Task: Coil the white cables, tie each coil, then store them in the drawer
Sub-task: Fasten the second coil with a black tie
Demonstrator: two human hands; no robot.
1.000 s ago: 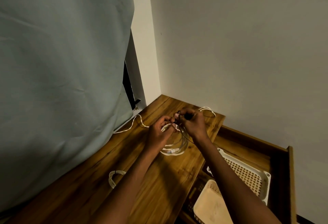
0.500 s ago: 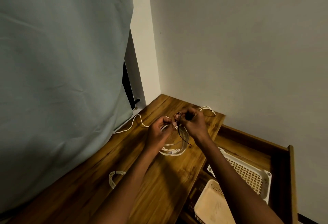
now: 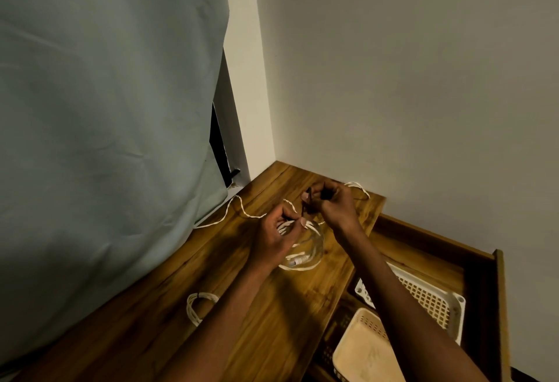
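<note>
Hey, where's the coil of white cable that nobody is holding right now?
In the head view, the loose coil lies on the wooden tabletop at lower left, beside the left forearm and near the grey curtain.

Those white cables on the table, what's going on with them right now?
A person is tying a coil over the wooden table. The left hand grips the coil's loops while the right hand pinches a thin dark tie at its top. A second coil lies nearer on the table, and a loose cable trails toward the curtain. The drawer stands open with baskets inside; no coil is in it.
</note>
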